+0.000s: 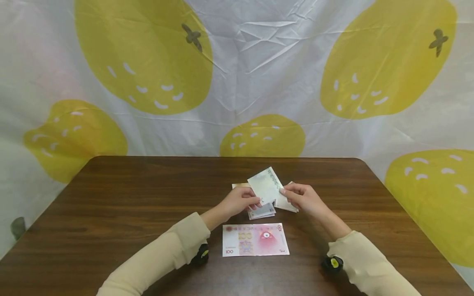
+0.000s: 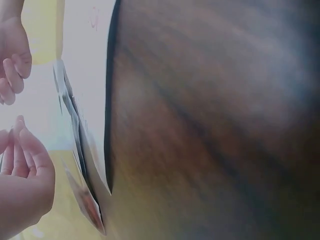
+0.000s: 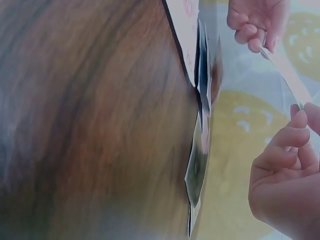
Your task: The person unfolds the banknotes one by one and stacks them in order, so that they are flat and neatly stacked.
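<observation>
Both hands hold a pale, greenish banknote (image 1: 264, 186) up above the table, tilted. My left hand (image 1: 238, 202) pinches its lower left corner between thumb and fingers. On the right edge, my right hand (image 1: 305, 199) has the same kind of pinch. Seen from the right wrist, the banknote (image 3: 289, 75) stretches edge-on between the two hands. Beneath it lie a greyish-blue note (image 1: 262, 211), a pale note (image 1: 286, 204) near the right hand and a yellowish note (image 1: 238, 186), all partly hidden. Closer to me, a pink 100 note (image 1: 255, 240) lies flat.
A dark wooden table (image 1: 155, 193) with rounded far corners carries the notes. Behind it hangs a white cloth (image 1: 229, 82) printed with large yellow fruit. Black bands with cameras sit by both sleeves.
</observation>
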A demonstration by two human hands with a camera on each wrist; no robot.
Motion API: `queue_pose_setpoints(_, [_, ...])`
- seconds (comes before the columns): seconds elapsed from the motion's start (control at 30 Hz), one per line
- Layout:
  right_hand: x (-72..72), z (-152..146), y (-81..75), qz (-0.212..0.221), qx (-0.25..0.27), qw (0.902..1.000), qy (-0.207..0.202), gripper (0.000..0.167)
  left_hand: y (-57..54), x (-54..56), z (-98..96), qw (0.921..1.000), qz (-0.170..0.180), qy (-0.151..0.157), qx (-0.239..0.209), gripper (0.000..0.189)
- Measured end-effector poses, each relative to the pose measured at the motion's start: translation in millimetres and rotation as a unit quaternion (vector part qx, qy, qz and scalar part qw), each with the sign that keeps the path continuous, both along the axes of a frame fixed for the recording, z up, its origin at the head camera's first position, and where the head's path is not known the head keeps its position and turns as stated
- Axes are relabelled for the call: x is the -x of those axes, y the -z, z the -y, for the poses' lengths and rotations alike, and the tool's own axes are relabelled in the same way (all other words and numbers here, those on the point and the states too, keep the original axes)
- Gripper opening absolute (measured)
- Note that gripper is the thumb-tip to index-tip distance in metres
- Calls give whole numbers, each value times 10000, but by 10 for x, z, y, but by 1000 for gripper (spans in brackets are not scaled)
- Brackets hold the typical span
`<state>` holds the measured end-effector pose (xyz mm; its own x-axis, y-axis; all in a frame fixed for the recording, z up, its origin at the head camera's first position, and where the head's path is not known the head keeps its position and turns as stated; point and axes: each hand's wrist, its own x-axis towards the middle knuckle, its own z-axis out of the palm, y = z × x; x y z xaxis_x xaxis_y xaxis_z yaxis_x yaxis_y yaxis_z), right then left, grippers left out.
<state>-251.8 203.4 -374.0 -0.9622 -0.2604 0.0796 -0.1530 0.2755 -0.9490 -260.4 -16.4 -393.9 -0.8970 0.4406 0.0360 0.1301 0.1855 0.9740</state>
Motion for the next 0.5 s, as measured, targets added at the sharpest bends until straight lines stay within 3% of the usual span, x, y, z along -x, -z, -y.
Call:
queue_pose_setpoints(0.4, [-7, 60, -15, -213, 55, 9997, 43, 33, 21, -53, 63, 9978, 471, 40, -469, 17])
queue_pose_setpoints(0.5, [-3, 53, -19, -282, -64, 9996, 12, 33, -73, -93, 117, 9980, 385, -8, -508, 19])
